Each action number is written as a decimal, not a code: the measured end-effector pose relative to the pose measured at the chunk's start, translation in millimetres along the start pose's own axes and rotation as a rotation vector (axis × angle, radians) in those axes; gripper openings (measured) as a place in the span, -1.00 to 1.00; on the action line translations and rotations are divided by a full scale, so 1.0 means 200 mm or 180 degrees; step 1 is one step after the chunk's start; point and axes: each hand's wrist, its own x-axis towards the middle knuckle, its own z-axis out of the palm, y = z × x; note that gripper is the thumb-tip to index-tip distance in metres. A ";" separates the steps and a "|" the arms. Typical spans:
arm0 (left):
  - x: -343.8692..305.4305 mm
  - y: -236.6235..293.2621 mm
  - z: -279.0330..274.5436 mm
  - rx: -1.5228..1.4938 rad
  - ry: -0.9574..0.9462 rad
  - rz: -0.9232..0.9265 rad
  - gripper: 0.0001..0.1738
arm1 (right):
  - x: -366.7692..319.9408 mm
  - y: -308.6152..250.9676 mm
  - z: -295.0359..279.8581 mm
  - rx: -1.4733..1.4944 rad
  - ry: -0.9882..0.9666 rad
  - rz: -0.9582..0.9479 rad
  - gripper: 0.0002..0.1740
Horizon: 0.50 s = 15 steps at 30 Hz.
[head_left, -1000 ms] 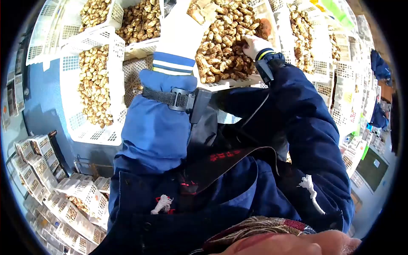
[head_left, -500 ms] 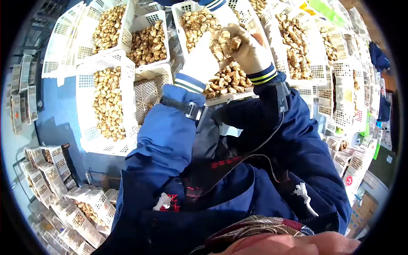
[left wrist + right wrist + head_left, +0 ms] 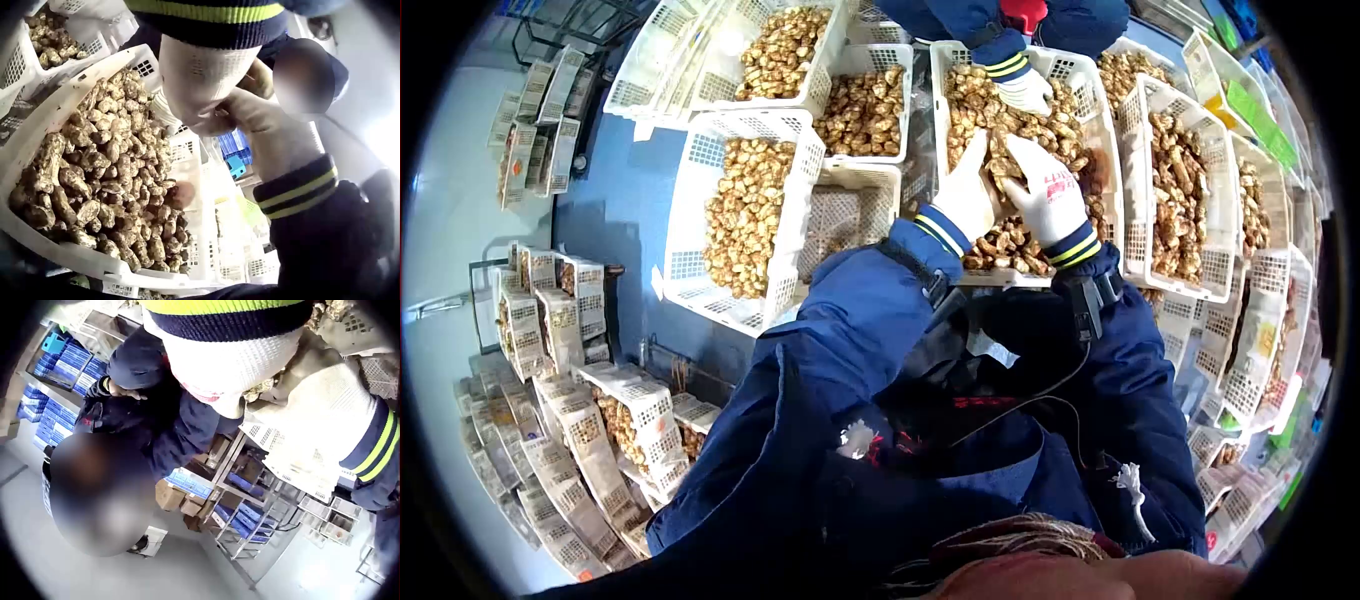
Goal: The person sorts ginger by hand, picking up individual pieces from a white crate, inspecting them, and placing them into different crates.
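Plainly, in the head view, held up between the left hand (image 3: 966,198) and right hand (image 3: 1052,195), both white-gloved: knobbly brown pieces (image 3: 1004,163), with thumbs and fingers bent around them, above the near part of a white crate (image 3: 1000,277) heaped with more. Reaching into its far part, another person's gloved hand (image 3: 1028,92). Beside that, on both sides, other filled crates (image 3: 678,258).

In the left wrist view, brought together next to the heap, with fingers curled inward and the grip partly hidden.

In the right wrist view, pinched between the two gloves, just a small part of the pieces; exact fingertip contact impossible to tell.
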 end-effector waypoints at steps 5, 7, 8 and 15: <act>-0.03 0.05 -0.05 0.0057 0.0097 0.0488 -0.63 | 0.00 0.02 -0.02 -0.0001 0.0210 -0.0163 -0.40; -0.07 0.12 0.00 -0.0276 0.0401 0.0342 -0.69 | -0.02 0.06 -0.04 0.0032 0.0323 -0.0115 -0.43; -0.08 0.14 -0.03 -0.0554 0.0381 0.0552 -0.70 | -0.03 0.07 -0.04 -0.0017 0.0392 -0.0102 -0.44; -0.14 0.32 0.04 -0.1119 0.0815 0.1356 -0.63 | -0.11 0.20 -0.01 -0.0308 0.0102 -0.0118 -0.41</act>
